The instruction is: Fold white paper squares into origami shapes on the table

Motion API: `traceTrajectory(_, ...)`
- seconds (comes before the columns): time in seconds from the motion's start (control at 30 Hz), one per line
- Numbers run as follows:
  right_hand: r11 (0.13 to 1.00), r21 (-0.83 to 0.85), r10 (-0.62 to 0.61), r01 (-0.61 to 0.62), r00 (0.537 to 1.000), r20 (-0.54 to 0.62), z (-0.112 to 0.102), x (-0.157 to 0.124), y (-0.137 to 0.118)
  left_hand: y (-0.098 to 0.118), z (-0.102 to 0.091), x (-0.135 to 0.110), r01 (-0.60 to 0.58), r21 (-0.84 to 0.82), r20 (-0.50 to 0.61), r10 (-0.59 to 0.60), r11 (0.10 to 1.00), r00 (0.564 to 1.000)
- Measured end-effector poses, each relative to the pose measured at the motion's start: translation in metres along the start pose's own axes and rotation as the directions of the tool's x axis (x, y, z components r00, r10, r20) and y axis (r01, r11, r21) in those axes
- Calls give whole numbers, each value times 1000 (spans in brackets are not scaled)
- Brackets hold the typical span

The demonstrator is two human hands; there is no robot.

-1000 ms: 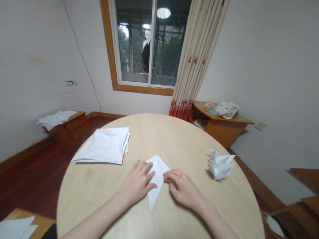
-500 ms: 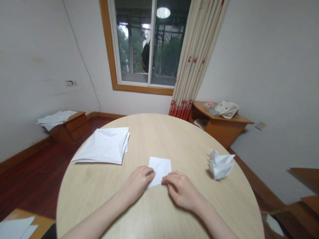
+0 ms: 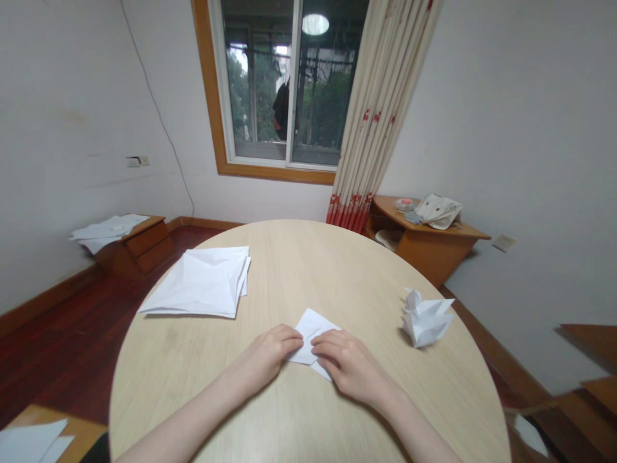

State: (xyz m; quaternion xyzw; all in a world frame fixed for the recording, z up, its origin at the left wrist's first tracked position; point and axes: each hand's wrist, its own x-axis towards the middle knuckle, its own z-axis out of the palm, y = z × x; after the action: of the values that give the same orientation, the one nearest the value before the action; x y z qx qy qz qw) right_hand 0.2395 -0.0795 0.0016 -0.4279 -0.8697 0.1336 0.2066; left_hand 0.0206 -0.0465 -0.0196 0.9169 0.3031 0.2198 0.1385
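Note:
A small folded sheet of white paper (image 3: 314,321) lies on the round table (image 3: 308,257), turned so that one corner points away from me. At its left edge my left hand (image 3: 272,350) grips the paper, fingers together and the thumb hidden beneath. My right hand (image 3: 348,360) has its curled fingers on the paper's right part and covers much of it. Below the right fingers, a flap of the paper sticks out toward me.
A stack of white paper sheets (image 3: 202,283) lies at the table's left. Several-pointed folded paper figures or one such figure (image 3: 427,321) stand at the right. Beyond the table are a corner desk (image 3: 434,241), a drawer cabinet (image 3: 144,241) and a curtain (image 3: 371,116).
The folded paper has turned on the table, so a corner now points away. My right hand has moved further over it, and a flap shows at the near side.

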Motion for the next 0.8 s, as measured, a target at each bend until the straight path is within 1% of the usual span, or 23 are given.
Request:
traceTrajectory(0.13, 1000, 3, 12, -12, 1000, 4, -1, 0, -1, 2, -1, 0, 17, -39, -1, -17, 999, 1000)
traceTrajectory(0.27, 1000, 2, 14, -14, 1000, 0, 0, 1, -1, 7, -4, 0, 122, -104, -19, -125, 987, 992)
traceTrajectory(0.33, 1000, 0, 16, -16, 1000, 0, 1, 1, -1, 11, -6, 1, 144, -130, -30, -149, 981, 988)
traceTrajectory(0.47, 999, 1, 36, -36, 999, 1, 2, 3, -3, 15, -8, 3, 134, -171, -35, -142, 976, 989)
traceTrajectory(0.6, 998, 0, 65, -65, 998, -13, 5, 5, -4, 14, -6, 3, 134, -202, -54, -148, 970, 988)
traceTrajectory(0.8, 988, 2, 157, -157, 984, -82, 18, 7, -1, 11, -1, 5, 138, -228, -82, -160, 964, 984)
